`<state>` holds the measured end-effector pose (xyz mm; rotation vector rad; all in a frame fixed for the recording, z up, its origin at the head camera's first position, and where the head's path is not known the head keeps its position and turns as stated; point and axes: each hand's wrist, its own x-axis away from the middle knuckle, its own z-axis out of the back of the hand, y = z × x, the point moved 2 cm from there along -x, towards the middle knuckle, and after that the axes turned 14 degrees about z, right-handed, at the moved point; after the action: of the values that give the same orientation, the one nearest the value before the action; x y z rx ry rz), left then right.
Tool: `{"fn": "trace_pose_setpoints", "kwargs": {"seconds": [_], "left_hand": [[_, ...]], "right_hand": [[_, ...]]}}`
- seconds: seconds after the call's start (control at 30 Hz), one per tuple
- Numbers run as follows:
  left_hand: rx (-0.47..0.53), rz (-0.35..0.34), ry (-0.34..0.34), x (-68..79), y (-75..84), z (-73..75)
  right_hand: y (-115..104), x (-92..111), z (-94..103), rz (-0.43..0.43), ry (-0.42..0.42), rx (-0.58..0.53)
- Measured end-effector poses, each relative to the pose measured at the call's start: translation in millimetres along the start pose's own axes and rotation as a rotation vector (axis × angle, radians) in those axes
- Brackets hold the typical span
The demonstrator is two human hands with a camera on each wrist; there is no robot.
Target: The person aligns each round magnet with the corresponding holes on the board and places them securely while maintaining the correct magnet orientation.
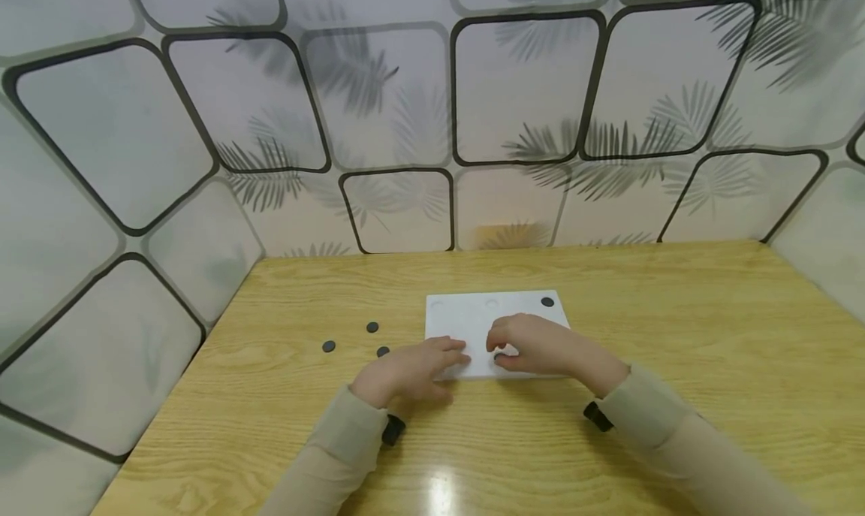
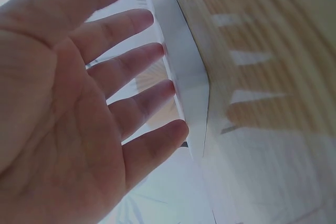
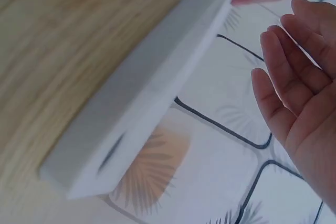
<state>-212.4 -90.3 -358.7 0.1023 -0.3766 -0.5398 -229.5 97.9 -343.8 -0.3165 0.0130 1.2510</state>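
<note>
A thin white board (image 1: 466,317) with shallow round recesses lies on the table. One black disc (image 1: 547,302) sits in its far right corner; a second black disc (image 1: 498,357) shows beside the thumb tip of my right hand (image 1: 537,343), near the board's front edge. That hand hovers over the board with loosely bent fingers; in the right wrist view its fingers (image 3: 273,61) are spread apart and bare. My left hand (image 1: 412,369) reaches over the board's left end, its straight fingertips (image 2: 167,87) at the board in the left wrist view.
Left of the board, several loose black discs (image 1: 328,346) lie on the wooden table (image 1: 270,426), one of them close to the left hand. A patterned covering (image 1: 399,88) stands behind the table and along its sides. Each wrist wears a small black device (image 1: 598,416).
</note>
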Motion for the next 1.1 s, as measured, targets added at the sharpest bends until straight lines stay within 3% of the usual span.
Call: {"fn": "trace_pose_setpoints", "kwargs": {"seconds": [0.23, 0.47, 0.77, 1.1], "left_hand": [[-0.025, 0.012, 0.029, -2.9, -1.0, 0.1], [0.024, 0.042, 0.065, -6.3, -8.3, 0.0], [0.06, 0.024, 0.131, -1.3, -9.2, 4.0], [0.013, 0.027, 0.152, -2.3, -11.2, 4.2]], "right_hand": [[2, 16, 10.0, -0.034, 0.092, -0.046], [4, 35, 19.8, -0.054, 0.15, -0.03], [4, 54, 26.8, -0.119, 0.149, -0.073], [11, 69, 27.1, -0.192, 0.091, -0.074]]}}
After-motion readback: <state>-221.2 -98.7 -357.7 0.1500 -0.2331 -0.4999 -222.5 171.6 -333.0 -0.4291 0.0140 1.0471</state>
